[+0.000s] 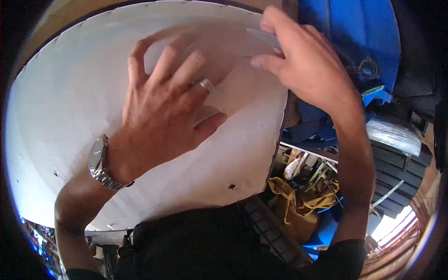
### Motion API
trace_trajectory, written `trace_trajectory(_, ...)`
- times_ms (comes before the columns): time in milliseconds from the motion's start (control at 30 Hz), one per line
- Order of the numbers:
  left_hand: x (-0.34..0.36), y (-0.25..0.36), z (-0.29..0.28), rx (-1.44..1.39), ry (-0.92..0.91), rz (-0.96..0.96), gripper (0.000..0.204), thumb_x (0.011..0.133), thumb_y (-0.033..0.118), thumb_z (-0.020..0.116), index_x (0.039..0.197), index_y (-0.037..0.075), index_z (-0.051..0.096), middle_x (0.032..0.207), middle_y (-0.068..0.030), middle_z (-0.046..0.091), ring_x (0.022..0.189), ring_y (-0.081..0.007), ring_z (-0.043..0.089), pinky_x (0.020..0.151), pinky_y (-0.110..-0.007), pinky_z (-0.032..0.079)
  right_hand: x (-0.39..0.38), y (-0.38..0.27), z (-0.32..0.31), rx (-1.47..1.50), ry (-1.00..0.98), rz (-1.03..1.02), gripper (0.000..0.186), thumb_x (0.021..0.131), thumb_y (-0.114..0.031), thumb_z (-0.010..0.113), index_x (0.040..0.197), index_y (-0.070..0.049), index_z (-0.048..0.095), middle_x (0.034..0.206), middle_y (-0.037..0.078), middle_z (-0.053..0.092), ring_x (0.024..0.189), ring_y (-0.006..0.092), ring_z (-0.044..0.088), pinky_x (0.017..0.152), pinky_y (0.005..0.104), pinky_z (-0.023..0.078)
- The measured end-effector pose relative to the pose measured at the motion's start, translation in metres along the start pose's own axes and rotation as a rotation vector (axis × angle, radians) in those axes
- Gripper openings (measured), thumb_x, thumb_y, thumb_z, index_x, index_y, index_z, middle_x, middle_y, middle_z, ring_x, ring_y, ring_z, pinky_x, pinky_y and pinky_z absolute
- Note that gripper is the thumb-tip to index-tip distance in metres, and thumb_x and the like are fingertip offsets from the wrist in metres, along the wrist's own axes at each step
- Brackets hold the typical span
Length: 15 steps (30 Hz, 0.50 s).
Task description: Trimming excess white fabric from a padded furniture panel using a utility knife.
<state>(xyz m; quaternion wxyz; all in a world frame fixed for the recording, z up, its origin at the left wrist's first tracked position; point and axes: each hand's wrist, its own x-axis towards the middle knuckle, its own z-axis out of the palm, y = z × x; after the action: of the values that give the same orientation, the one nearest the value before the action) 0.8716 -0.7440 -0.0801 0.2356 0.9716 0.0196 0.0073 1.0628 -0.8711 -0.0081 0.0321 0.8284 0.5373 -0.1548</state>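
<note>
Below me spreads a broad white-covered surface (60, 112), its cover faintly creased and marked with small dark holes. Over its middle is my left hand (163, 98), fingers spread and slightly bent, with nothing gripped. It wears a ring (206, 85), and a metal watch (97, 156) is on the wrist. Near the far right corner, my right hand (301, 58) has its thumb below and fingers above a thin pale flat piece (262, 39), seemingly held between them. Its exact kind is unclear. A blurred brownish patch lies between the hands; I cannot tell whether it is shadow or material.
Blue sheeting or a blue container (368, 32) stands at the far right. Beside the surface's right edge are a yellow-brown cloth bag (294, 210) and several loose tools. Further right lie a clear-wrapped bundle (394, 135) and dark ribbed panels (396, 186).
</note>
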Motion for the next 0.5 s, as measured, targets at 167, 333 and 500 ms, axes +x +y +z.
trace_trajectory(167, 0.008, 0.004, 0.004, 0.083, 0.008, -0.024, 0.086, 0.073, 0.044, 0.085, 0.151, 0.031, 0.051, 0.154, -0.0039, 0.041, 0.143, -0.0282, 0.034, 0.116, -0.055, 0.018, -0.004, 0.018, 0.002, 0.261, 0.003, 0.072, 0.038, 0.086, -0.019, 0.077, 0.11, -0.001, 0.053, 0.113, 0.026, 0.068, 0.112, 0.0443, 0.063, 0.091, 0.0525, 0.049)
trace_trajectory(333, 0.008, 0.004, 0.002, 0.051, 0.036, -0.019, 0.077, 0.076, 0.044, 0.083, 0.147, 0.033, 0.056, 0.155, -0.0048, 0.04, 0.143, -0.031, 0.034, 0.116, -0.056, 0.018, -0.004, 0.011, 0.004, 0.139, 0.065, -0.015, 0.037, 0.085, -0.017, 0.076, 0.111, -0.001, 0.055, 0.105, 0.025, 0.068, 0.104, 0.045, 0.065, 0.089, 0.0545, 0.049)
trace_trajectory(500, 0.003, 0.001, 0.005, 0.002, 0.076, -0.006, 0.067, 0.078, 0.042, 0.081, 0.141, 0.031, 0.062, 0.155, -0.0073, 0.04, 0.144, -0.0326, 0.033, 0.116, -0.057, 0.017, 0.008, -0.004, -0.007, -0.016, -0.001, -0.072, 0.038, 0.086, -0.016, 0.072, 0.114, 0.004, 0.057, 0.101, 0.026, 0.068, 0.1, 0.0429, 0.066, 0.087, 0.0517, 0.052)
